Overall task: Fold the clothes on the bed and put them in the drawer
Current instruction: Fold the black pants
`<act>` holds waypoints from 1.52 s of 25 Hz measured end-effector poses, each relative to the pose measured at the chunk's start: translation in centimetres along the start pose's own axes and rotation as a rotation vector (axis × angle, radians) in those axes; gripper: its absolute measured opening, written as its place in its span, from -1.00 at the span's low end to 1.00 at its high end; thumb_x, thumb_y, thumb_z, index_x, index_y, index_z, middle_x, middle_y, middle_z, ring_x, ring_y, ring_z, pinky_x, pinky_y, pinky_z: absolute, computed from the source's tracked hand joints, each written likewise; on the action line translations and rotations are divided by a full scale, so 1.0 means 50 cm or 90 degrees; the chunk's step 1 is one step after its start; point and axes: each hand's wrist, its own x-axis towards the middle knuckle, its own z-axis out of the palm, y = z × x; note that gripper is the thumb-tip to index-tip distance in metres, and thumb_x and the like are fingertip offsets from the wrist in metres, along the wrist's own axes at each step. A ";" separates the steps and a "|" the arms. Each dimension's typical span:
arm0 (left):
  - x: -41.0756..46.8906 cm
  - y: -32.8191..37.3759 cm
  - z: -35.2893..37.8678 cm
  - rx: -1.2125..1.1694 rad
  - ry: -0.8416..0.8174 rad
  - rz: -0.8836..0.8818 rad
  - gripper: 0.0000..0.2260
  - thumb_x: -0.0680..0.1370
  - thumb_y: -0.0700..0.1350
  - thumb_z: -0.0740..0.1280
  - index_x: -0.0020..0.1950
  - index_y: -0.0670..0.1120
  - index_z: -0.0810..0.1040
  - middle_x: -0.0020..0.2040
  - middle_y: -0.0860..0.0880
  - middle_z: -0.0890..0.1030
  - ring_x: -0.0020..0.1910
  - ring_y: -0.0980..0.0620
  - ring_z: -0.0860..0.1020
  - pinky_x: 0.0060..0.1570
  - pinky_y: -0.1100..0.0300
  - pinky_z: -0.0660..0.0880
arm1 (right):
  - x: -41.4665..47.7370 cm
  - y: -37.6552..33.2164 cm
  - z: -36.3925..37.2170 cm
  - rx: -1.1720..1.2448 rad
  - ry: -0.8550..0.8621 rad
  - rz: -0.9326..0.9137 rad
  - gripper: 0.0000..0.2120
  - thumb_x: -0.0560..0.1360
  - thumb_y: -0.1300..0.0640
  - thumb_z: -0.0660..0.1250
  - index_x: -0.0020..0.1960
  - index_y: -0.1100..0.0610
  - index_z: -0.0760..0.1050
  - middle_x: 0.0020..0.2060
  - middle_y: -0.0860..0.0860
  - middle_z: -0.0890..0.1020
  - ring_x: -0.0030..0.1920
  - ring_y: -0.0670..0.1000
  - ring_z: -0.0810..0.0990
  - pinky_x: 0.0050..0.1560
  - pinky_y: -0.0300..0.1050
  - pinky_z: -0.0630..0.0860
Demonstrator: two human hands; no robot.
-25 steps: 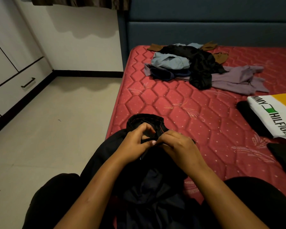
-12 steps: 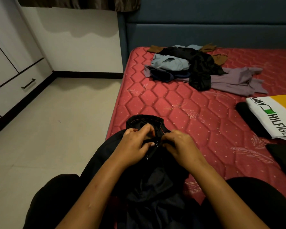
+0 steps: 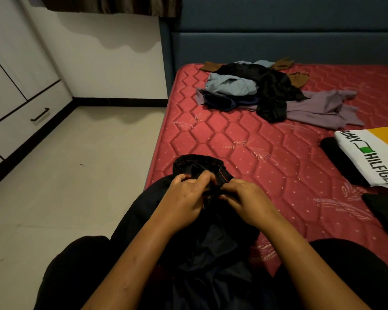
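The dark garment [image 3: 211,247] lies bunched across the person's lap and spills onto the near edge of the bed [image 3: 244,139]. The left hand [image 3: 184,198] and right hand [image 3: 246,201] meet at its upper end. Their fingers [image 3: 205,178] are curled and pinch the cloth just under the stitched band [image 3: 199,161]; whether they work a fastening there is hidden.

The cloth looks soft, limp and fairly light, so it will likely sag and slip. The firmer band, held near each end, seems the best hold for shaking it flat.

Beyond the fingers to the right lies a folded white shirt [image 3: 372,157]. Farther off is the loose pile of clothes [image 3: 267,90]. Far to their left, across the floor [image 3: 87,175], the drawer [image 3: 20,128] is closed.
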 end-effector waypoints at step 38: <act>0.014 -0.028 -0.017 -0.301 -0.057 -0.222 -0.82 0.48 -0.22 0.41 -0.03 0.04 0.53 -0.10 0.08 0.64 -0.07 0.25 0.58 -0.04 0.30 0.46 | 0.008 -0.028 0.007 0.086 0.064 -0.055 -0.85 0.52 0.09 0.27 0.03 -0.15 0.41 -0.13 -0.21 0.54 -0.08 -0.14 0.39 -0.10 -0.31 0.33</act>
